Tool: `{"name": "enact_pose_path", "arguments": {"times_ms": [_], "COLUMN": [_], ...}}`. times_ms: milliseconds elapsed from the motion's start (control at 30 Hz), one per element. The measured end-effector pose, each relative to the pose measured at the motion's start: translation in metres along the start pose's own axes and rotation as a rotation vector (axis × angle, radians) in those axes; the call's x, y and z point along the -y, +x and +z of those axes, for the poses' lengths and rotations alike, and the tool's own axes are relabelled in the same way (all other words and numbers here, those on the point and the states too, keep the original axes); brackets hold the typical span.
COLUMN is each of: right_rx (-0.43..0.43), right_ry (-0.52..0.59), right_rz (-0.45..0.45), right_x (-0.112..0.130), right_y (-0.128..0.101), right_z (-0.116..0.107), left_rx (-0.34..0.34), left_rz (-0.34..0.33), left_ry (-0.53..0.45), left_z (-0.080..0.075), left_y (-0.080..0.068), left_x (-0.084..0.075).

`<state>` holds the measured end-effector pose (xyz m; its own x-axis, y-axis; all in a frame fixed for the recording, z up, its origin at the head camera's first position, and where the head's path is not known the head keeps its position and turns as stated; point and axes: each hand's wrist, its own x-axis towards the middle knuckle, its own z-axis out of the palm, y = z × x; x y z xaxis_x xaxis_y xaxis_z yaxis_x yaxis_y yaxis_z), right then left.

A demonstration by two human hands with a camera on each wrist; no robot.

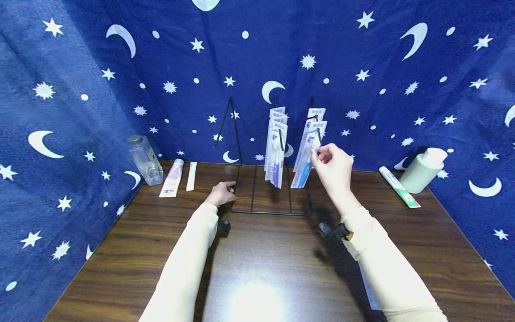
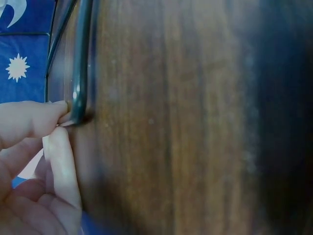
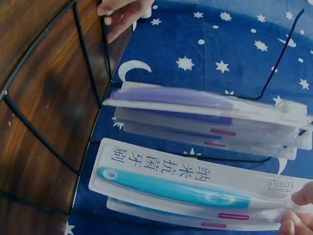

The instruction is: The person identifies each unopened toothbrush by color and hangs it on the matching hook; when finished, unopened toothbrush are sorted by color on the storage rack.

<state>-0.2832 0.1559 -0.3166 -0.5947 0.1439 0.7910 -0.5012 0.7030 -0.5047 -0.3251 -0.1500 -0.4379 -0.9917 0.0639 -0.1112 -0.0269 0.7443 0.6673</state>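
Toothbrush pack (image 1: 304, 166), front of one-o'clock hook: pinched by right hand (image 1: 334, 167); left hand (image 1: 220, 193) pinching rack (image 1: 257, 211). Hanging underway; steady alignment needed.

Place: a small staged booth, laid out like a shop display.
Backdrop: blue cloth (image 1: 362, 53) printed with moons and stars, hung on three sides.
Worktop: dark wood-grain worktop (image 1: 261, 268).
Display: black wire rack (image 1: 257, 188) hung with carded toothbrush packs (image 1: 275, 152).
Stock: toothpaste tubes (image 1: 173, 179) and bottles (image 1: 422, 170) set along the back edge.

Wooden table (image 1: 261, 268): wire rack (image 1: 265, 197), tubes (image 1: 173, 179), bottles (image 1: 145, 160).
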Motion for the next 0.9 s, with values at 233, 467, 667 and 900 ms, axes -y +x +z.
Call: {"name": "enact_pose_path", "arguments": {"times_ms": [233, 467, 667, 900], "right_rx": [0.017, 0.065, 0.125, 0.219], "right_ry": [-0.018, -0.032, -0.057, -0.107], "right_rz": [0.036, 0.122, 0.136, 0.07], "right_x": [-0.009, -0.011, -0.014, -0.026], "right_y": [0.015, 0.02, 0.015, -0.007], "right_z": [0.007, 0.009, 0.0, -0.025], "left_rx": [0.01, 0.003, 0.005, 0.002], "left_rz": [-0.025, -0.023, -0.032, 0.002], "left_ry": [-0.023, -0.012, -0.017, -0.004], "left_z": [0.002, 0.0, -0.001, -0.003], "left_y": [0.001, 0.003, 0.001, 0.001], "left_x": [-0.001, 0.0, 0.0, 0.003]}}
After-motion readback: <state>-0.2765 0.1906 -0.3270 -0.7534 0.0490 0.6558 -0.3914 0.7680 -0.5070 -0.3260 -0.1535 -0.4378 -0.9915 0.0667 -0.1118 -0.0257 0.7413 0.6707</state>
